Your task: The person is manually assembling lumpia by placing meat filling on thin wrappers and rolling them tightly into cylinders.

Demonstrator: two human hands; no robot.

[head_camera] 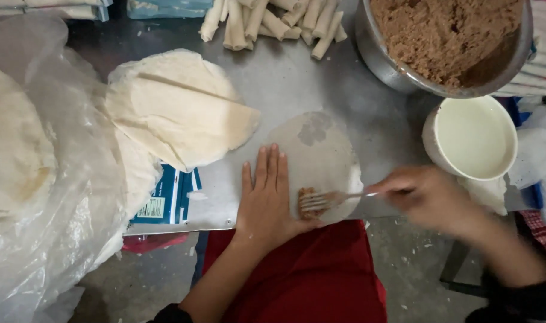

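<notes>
Left hand [266, 200] lies spread flat on the round wrapper [321, 161] at the tabletop [285, 78] edge; right hand [425, 194], blurred, grips a fork [327, 199] pressing brown filling [306, 200] onto it.

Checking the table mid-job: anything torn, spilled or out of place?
Yes. The wrapper under the left hand has a grey patch near its top, where it looks torn or thin. White bits litter the floor.

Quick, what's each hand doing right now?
Left hand: open, flat on the round wrapper.
Right hand: closed on a fork that spreads brown filling on the wrapper.
</notes>
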